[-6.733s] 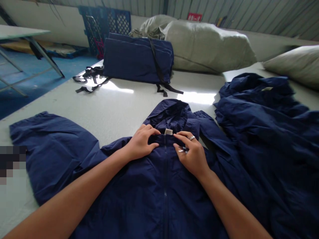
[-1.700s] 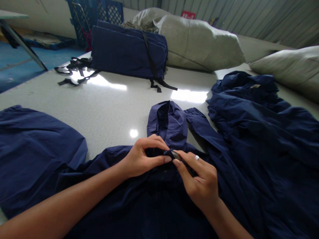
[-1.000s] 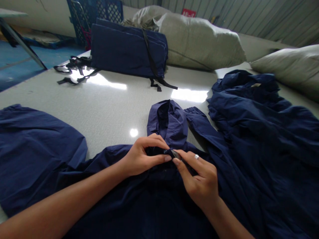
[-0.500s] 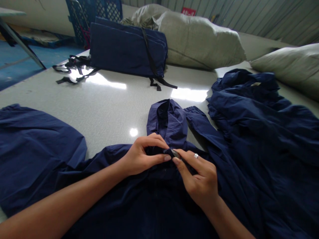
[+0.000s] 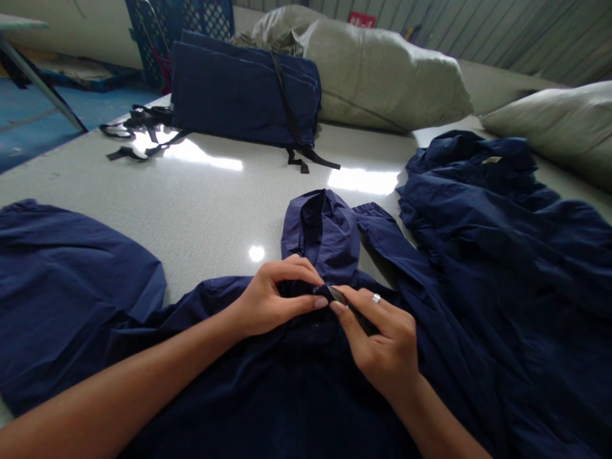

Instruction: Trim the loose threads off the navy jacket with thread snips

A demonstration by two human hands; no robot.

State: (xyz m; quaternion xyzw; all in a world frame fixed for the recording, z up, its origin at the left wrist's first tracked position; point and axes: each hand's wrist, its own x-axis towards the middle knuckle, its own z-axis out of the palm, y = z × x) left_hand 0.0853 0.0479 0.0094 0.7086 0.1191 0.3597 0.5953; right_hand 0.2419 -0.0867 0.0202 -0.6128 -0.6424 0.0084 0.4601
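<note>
A navy jacket (image 5: 287, 395) with a hood (image 5: 329, 236) lies spread out in front of me. My left hand (image 5: 275, 299) pinches a bit of its dark fabric just below the hood, between thumb and fingers. Close against those fingertips is my right hand (image 5: 382, 338), wearing a ring and closed on a small grey metal tool (image 5: 337, 294). Only a short, blade-like part of the tool shows; the rest is hidden in the fingers, so its exact kind is unclear. The tool's tip meets the pinched fabric.
Another crumpled navy garment (image 5: 507, 210) lies at the right. Farther back on the pale table (image 5: 205, 204) stand folded navy cloth (image 5: 239, 95), loose black straps (image 5: 143, 127) and a large stuffed sack (image 5: 382, 76). A second sack (image 5: 564, 127) sits at the far right.
</note>
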